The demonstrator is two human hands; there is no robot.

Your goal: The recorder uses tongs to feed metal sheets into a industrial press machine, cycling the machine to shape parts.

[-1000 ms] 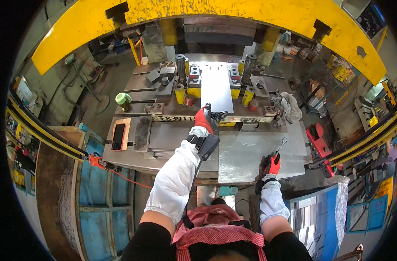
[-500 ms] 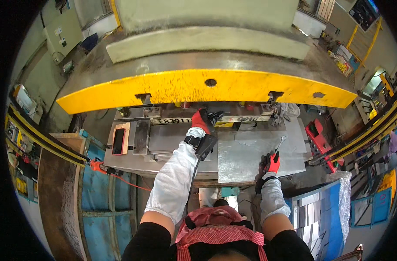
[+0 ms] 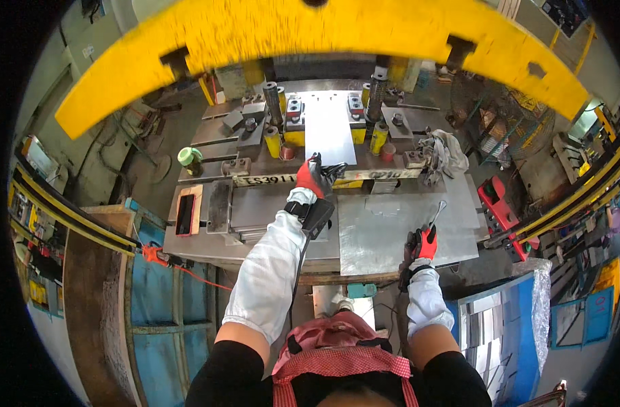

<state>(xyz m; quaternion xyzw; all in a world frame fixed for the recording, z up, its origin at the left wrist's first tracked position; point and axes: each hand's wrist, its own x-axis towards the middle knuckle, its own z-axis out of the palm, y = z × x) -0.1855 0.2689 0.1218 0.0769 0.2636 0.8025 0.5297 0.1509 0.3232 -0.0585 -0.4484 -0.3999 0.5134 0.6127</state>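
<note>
A narrow bright metal sheet [image 3: 330,129] lies in the die between the guide posts. At its near left corner is my left hand [image 3: 314,178], in a red and black glove, its fingers closed on the near edge; the fingertips are partly hidden. My right hand [image 3: 422,248], gloved alike, is closed around a thin metal rod with a small looped end [image 3: 439,211] that points away from me. That hand is over the near right part of a wide grey metal sheet [image 3: 371,234] on the table.
Overhead arches the yellow press ram [image 3: 323,30]. Die posts [image 3: 376,98] stand behind the front bar. A phone [image 3: 185,214] lies at left, beside a stack of metal sheets [image 3: 255,214]. A rag [image 3: 445,154] and a red stand [image 3: 500,210] are at right, with a blue bin [image 3: 520,332] nearer.
The yellow ram has risen, uncovering the die, its posts and the bright sheet. My left hand has shifted slightly away from me; my right hand keeps the rod in nearly the same place.
</note>
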